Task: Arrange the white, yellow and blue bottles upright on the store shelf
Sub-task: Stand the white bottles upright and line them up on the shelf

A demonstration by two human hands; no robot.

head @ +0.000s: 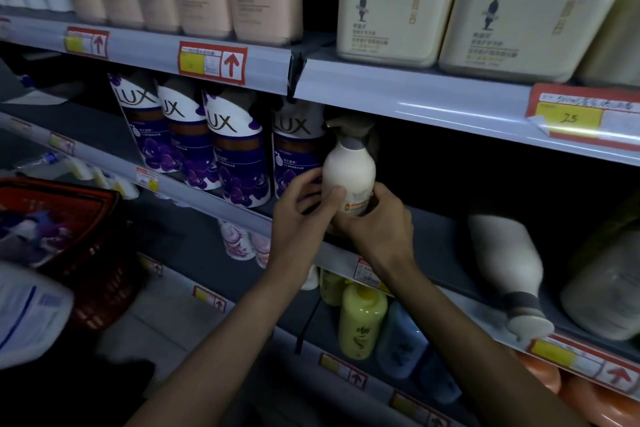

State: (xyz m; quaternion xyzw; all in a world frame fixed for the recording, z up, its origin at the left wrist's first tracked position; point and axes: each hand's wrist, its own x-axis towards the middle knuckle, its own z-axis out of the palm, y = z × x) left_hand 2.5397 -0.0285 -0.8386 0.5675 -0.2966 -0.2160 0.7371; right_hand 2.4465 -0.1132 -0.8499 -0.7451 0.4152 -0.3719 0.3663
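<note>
Two hands grasp white bottle (349, 170): left hand (302, 208) thumb across front, right hand (381, 222) cupping base. I judge this steadies it upright on shelf (443, 236), just right of LUX bottle (294, 149). Toppled white bottle (509, 263) lies farther right.

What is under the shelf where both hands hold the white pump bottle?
One shelf down stand an upright yellow plastic bottle and a pale blue plastic bottle beside it. The shelf edge and the right forearm hide whatever stands further back.
</note>
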